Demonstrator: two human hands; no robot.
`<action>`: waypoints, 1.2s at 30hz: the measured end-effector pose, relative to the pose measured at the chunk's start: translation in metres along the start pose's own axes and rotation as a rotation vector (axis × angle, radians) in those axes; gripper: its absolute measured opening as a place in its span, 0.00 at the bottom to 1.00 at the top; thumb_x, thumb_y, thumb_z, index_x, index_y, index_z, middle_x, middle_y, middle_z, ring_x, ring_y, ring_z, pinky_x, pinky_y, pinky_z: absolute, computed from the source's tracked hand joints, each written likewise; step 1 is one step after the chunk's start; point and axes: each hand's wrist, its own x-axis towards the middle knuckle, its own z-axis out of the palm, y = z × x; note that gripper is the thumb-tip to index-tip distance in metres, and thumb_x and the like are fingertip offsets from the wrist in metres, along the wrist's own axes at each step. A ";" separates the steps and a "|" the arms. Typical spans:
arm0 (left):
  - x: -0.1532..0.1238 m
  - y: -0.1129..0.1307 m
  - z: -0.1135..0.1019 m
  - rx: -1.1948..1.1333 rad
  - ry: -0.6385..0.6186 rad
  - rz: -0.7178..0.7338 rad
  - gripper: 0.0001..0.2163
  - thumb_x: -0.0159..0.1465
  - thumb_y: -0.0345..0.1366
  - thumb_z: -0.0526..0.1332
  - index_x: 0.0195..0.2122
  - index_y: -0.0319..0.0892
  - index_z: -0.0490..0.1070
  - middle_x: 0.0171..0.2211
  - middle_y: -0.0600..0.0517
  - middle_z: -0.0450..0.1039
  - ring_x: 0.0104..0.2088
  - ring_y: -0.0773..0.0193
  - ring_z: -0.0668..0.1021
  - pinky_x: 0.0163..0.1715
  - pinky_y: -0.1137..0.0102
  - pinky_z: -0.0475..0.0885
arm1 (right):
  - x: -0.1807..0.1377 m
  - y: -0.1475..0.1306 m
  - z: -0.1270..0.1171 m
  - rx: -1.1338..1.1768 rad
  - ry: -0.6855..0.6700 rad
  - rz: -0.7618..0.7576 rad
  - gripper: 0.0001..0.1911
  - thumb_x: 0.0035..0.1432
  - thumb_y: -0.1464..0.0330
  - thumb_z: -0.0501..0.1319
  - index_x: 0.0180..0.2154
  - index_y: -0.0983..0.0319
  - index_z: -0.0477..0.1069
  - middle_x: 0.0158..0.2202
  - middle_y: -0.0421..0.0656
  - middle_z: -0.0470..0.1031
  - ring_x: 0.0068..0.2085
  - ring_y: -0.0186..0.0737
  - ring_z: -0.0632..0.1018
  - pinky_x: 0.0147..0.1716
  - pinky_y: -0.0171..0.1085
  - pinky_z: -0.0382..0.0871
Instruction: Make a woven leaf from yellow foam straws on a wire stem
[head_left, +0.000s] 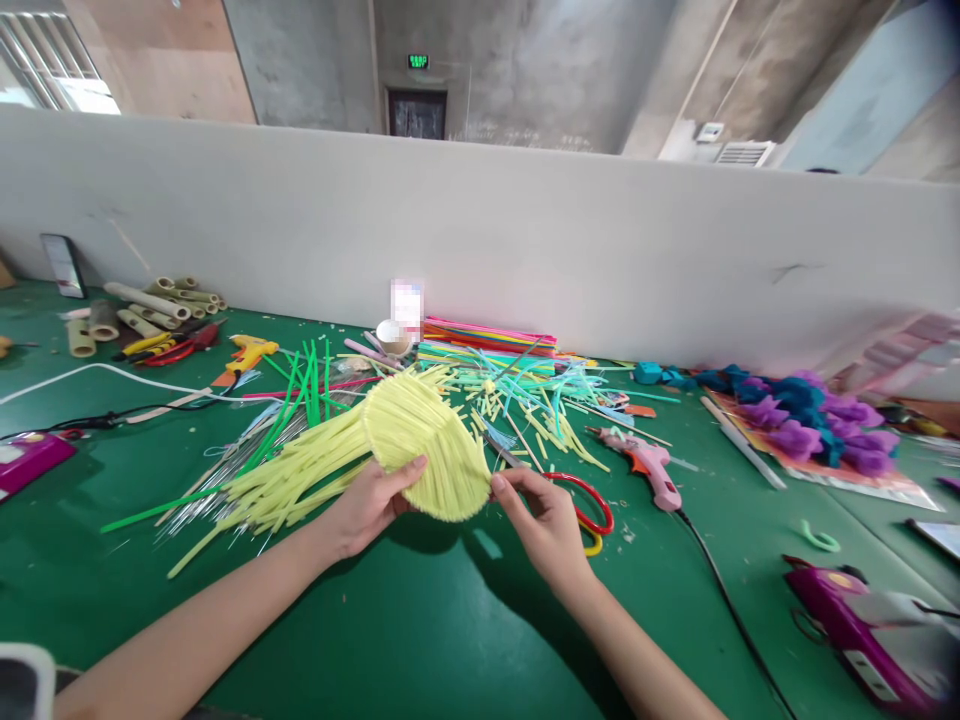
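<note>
A rounded, two-lobed piece of yellow pipe cleaners point(442, 460), laid side by side in rows, is held up over the table. My left hand point(379, 505) grips its lower left edge, thumb on the front and the other fingers hidden behind. At the right edge of the piece, the thumb and index finger of my right hand point(536, 515) are pinched together. Scissors point(592, 505) with red and yellow handles lie just behind my right hand, partly covered by it. Loose yellow pipe cleaners point(292, 470) spread out to the left of the piece.
Behind lie multicoloured pipe cleaners point(487, 335) and cut scraps. A pink glue gun point(649, 465) with a cord sits right, a yellow glue gun point(251, 352) left. Purple and teal fluffy shapes point(817, 420) and a purple power strip point(862, 620) occupy the right. A white partition point(480, 230) stands behind.
</note>
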 end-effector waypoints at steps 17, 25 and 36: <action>0.003 0.005 0.005 -0.108 0.008 0.005 0.25 0.62 0.36 0.67 0.61 0.43 0.67 0.52 0.43 0.77 0.49 0.49 0.80 0.45 0.61 0.78 | -0.003 0.000 0.008 0.123 0.077 -0.071 0.11 0.56 0.63 0.68 0.40 0.59 0.72 0.35 0.43 0.78 0.35 0.40 0.80 0.37 0.38 0.77; 0.003 0.002 0.003 -0.126 -0.013 -0.012 0.25 0.63 0.36 0.66 0.61 0.43 0.66 0.53 0.43 0.76 0.49 0.49 0.79 0.46 0.61 0.78 | -0.003 -0.001 0.014 0.291 0.095 0.074 0.12 0.51 0.62 0.71 0.36 0.60 0.74 0.30 0.42 0.79 0.32 0.40 0.81 0.33 0.38 0.78; 0.003 0.003 0.002 -0.091 -0.027 0.011 0.24 0.64 0.36 0.65 0.61 0.44 0.66 0.54 0.44 0.76 0.50 0.50 0.79 0.45 0.62 0.78 | -0.002 -0.007 0.012 0.413 0.073 0.153 0.14 0.50 0.60 0.72 0.33 0.61 0.73 0.27 0.40 0.77 0.28 0.36 0.78 0.29 0.33 0.74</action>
